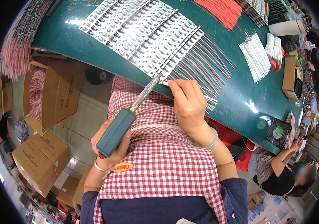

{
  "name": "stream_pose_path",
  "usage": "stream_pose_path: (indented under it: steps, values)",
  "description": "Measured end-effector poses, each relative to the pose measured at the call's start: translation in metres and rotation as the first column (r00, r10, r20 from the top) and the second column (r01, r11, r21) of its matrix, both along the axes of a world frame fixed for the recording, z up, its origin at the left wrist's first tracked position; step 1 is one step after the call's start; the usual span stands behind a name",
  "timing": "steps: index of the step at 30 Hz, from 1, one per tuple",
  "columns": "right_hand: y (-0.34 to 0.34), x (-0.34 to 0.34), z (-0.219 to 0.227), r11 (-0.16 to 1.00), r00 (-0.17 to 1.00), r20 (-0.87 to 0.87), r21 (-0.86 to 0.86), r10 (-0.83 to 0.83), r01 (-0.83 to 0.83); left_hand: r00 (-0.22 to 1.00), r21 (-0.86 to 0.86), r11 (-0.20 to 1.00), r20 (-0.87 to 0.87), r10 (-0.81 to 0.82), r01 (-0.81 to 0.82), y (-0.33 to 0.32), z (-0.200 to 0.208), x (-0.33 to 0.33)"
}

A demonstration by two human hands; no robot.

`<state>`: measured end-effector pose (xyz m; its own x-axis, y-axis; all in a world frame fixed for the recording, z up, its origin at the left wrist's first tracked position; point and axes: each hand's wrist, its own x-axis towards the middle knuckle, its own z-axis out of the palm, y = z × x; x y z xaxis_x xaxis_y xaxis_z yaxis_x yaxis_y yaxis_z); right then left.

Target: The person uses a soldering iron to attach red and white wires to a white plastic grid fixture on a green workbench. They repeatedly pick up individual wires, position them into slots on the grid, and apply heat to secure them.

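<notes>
Right now, my left hand (99, 135) is wrapped around a dark-green, boxy soldering gun (115, 132), its metal tip at the near corner of the white component-lined panels (140, 33) on the green surface (64, 42). My curled right hand (189, 106) is just beside; whether it pinches anything, I cannot tell.

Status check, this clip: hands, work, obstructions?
Left grip: around green tool, metal tip at white boards' near corner. Right grip: beside tip, hold unclear. Red and white wires close by.

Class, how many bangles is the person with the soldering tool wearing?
2: a silver bangle on the left wrist, a pale green bangle on the right wrist. No others show.
</notes>
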<state>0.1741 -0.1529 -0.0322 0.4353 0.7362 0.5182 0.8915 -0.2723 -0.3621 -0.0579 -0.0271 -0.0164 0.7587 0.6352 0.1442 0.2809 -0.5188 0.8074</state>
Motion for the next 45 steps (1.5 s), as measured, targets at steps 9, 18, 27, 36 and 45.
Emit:
stream_pose_path:
  steps: [9,18,27,36,45]
  values:
    - [-0.003,-0.005,0.002,0.996,0.999,0.002,0.086,0.033,-0.033,1.0,-0.047,0.999,0.011,0.008,-0.008,0.0,-0.003,-0.008]
    - [-0.003,-0.008,-0.004,0.999,0.999,-0.01,0.036,0.04,-0.04,0.994,0.042,0.996,0.08,-0.079,0.076,0.005,0.006,0.002]
    - [-0.001,-0.009,-0.003,0.999,0.999,0.011,0.02,0.041,-0.041,0.995,0.015,0.997,0.055,-0.08,0.079,0.006,0.011,0.004]
    - [0.0,-0.01,-0.002,0.999,0.999,0.01,0.004,0.039,-0.039,0.999,-0.179,0.983,-0.005,0.05,-0.05,0.006,0.008,-0.012]
    - [0.003,-0.01,0.007,0.999,0.998,-0.041,-0.017,0.045,-0.046,0.921,-0.588,0.776,0.128,0.367,-0.228,0.011,-0.001,-0.009]
